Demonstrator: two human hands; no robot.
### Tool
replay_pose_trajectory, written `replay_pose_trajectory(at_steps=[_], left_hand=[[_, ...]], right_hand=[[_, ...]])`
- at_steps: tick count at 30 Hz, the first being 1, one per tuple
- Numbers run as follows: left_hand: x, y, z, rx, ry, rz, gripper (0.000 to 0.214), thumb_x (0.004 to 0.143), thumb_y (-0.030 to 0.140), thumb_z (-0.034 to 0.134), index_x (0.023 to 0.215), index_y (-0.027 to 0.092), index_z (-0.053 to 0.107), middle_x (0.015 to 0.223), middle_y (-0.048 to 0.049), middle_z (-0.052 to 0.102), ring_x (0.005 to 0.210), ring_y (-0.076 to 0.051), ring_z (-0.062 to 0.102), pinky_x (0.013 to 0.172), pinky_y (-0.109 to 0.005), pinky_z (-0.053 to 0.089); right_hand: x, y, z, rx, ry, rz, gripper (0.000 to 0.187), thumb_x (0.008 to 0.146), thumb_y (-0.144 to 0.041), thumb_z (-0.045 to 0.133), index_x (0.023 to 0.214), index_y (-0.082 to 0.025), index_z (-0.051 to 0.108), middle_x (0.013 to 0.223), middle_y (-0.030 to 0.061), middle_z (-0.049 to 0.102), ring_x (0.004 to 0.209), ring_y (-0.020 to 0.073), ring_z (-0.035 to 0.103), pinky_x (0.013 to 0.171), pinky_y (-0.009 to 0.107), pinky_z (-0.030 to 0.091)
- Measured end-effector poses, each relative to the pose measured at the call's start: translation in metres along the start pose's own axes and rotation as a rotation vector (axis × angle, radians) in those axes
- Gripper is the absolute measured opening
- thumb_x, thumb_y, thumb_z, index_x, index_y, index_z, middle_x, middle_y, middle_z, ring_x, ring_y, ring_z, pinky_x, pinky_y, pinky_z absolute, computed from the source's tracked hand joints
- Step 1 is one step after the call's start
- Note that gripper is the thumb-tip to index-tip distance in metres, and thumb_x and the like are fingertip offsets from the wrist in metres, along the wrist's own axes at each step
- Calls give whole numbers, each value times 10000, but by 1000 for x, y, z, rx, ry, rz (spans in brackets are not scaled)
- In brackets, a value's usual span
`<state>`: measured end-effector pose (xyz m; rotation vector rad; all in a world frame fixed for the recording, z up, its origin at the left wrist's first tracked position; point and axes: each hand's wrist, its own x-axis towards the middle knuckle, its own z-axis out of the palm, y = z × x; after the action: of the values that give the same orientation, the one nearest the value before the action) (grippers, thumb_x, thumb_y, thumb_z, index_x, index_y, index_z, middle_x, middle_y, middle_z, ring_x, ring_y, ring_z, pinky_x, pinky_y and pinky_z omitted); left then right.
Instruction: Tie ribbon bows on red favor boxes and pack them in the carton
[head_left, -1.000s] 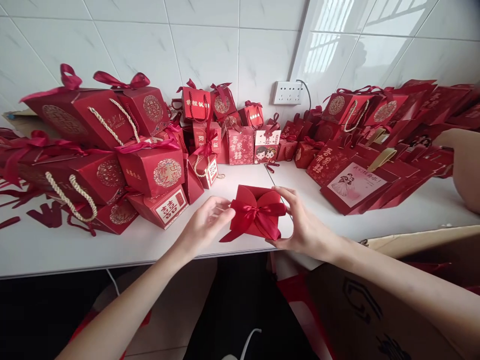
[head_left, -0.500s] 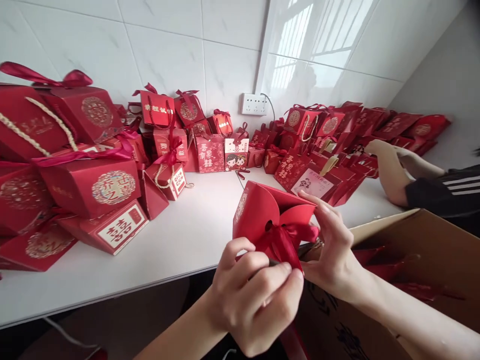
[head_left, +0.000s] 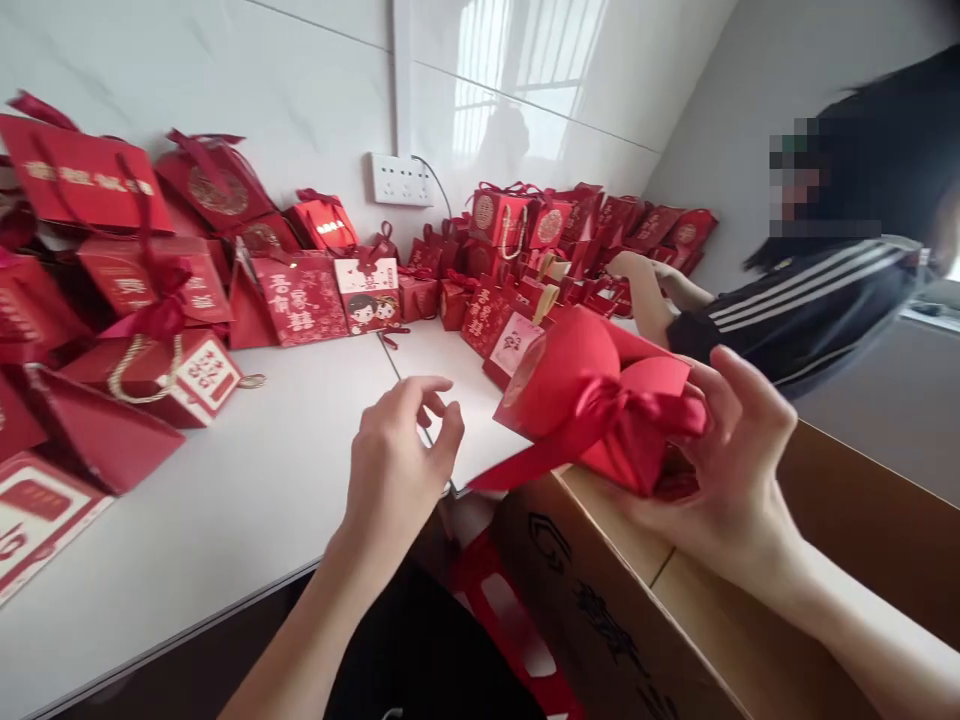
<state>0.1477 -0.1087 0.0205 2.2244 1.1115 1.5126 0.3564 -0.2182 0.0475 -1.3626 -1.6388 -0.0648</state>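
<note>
My right hand [head_left: 731, 470] grips a red gift box [head_left: 592, 385] tied with a red ribbon bow [head_left: 637, 420], holding it tilted above the edge of a brown cardboard carton [head_left: 675, 620]. A ribbon tail hangs down to the left of the box. My left hand [head_left: 397, 465] hovers over the white table [head_left: 225, 510] just left of the box, fingers loosely curled and apart, holding nothing.
Many red gift boxes and bags [head_left: 150, 290] with ribbons and rope handles are piled along the tiled wall, left and back. Another person in a dark striped top [head_left: 810, 300] reaches into the far pile at right. A wall socket [head_left: 397, 180] is behind.
The view has swung right. My left hand let go of the ribbon and moved left; my right hand carried the box rightward over the carton.
</note>
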Motion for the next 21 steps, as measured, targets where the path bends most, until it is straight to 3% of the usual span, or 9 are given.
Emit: replay_pose_trajectory(at_steps=[2, 4, 7, 9, 13, 17, 21], left_hand=[[-3, 0, 24, -68, -199, 32, 151, 874, 261, 502, 1000, 207, 566, 878, -33, 658, 841, -191, 622, 822, -357, 485], [-13, 4, 47, -139, -349, 156, 241, 892, 286, 472, 1112, 210, 538, 1126, -82, 625, 1097, -234, 559, 981, -417, 403], [-33, 8, 76, -166, -583, 256, 330, 907, 319, 445, 1226, 246, 486, 1353, -92, 492, 1315, -278, 376, 1088, -502, 250], [-47, 4, 94, -181, -701, 242, 306, 916, 328, 419, 1206, 265, 495, 1351, -86, 484, 1317, -279, 371, 1068, -514, 268], [-70, -13, 120, -265, -671, 200, 232, 912, 310, 398, 1118, 256, 490, 1336, -108, 459, 1257, -269, 420, 1013, -490, 336], [-80, -22, 126, -287, -628, 196, 230, 908, 307, 397, 1124, 259, 461, 1376, -116, 411, 1291, -282, 376, 1031, -489, 316], [-81, -20, 124, -271, -629, 216, 263, 917, 328, 367, 1153, 237, 441, 1396, -137, 372, 1306, -287, 351, 1039, -482, 304]], right_hand=[[-2, 11, -26, 152, -5, 305, 824, 719, -367, 723, 1370, -385, 218, 1307, 109, 456, 1101, 343, 576, 801, 501, 569], [-8, 25, -50, 339, -37, 568, 627, 773, -504, 612, 1310, -344, 332, 1237, 113, 542, 1050, 358, 610, 755, 498, 579], [-22, 42, -78, 475, -3, 822, 500, 824, -619, 413, 1221, -317, 444, 1198, 110, 601, 1114, 378, 580, 796, 507, 564], [-33, 49, -88, 486, 47, 912, 497, 850, -624, 326, 1232, -324, 434, 1221, 88, 601, 1178, 355, 543, 844, 499, 550], [-53, 56, -94, 460, 73, 942, 523, 869, -629, 243, 1270, -327, 388, 1255, 56, 586, 1195, 310, 536, 860, 501, 543], [-71, 72, -85, 421, 80, 943, 538, 819, -641, 377, 1201, -265, 421, 1171, 108, 603, 1061, 313, 611, 814, 481, 560], [-93, 98, -64, -78, -18, 662, 628, 683, -433, 681, 1213, -250, 398, 1284, 145, 467, 1092, 319, 571, 849, 509, 533]])
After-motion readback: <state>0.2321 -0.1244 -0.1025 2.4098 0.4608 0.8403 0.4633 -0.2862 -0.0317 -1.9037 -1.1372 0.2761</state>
